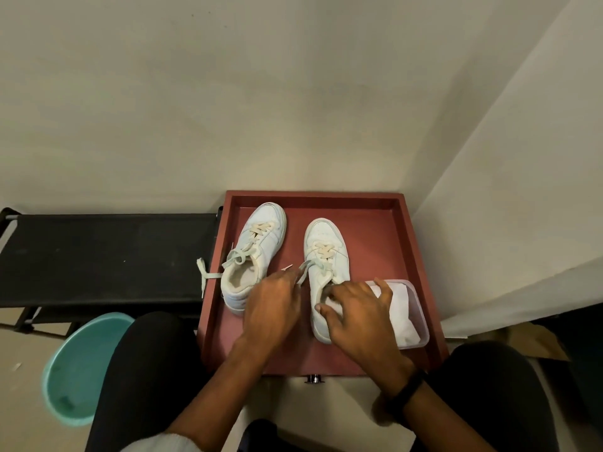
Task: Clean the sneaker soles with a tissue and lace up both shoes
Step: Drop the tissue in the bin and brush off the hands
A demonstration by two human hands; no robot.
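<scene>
Pinching loose lace [305, 267] in left hand [274, 298], you are pressing flat right hand [355, 313] on sneaker [337, 265]; tugging sideways is probably risking lace slipping free, sneaker skidding.

My white leather sneakers [266, 238] carry cream flat laces [261, 228]; the square wooden tray [372, 243] is dark red, the round plastic basin [81, 370] teal.

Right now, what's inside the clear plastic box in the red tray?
White tissue lies folded inside the clear box. The right hand covers the box's left part, so anything under it is hidden.
</scene>
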